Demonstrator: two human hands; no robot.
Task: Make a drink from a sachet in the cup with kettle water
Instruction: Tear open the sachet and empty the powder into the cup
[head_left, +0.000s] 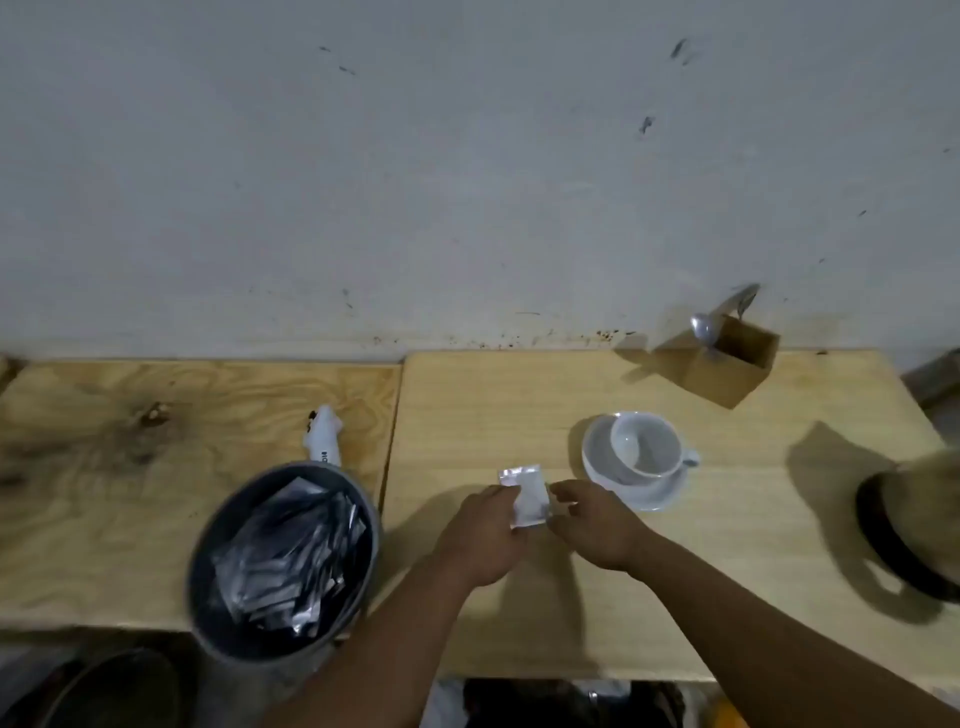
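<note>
A small silver sachet (525, 493) is held upright above the table, left of the cup. My left hand (483, 535) pinches its left edge. My right hand (597, 519) has its fingertips at the sachet's right edge. The white cup (647, 447) stands empty on a white saucer (597, 457), just right of the sachet, with its handle pointing right. The kettle (914, 530), dark and blurred, sits at the right edge of the table, partly cut off by the frame.
A grey round tin (208, 561) holding several silver sachets stands at the left, over the table's front edge. A white packet (324, 436) lies behind it. A cardboard box (727, 364) with a metal spoon (704, 325) stands at the back right by the wall.
</note>
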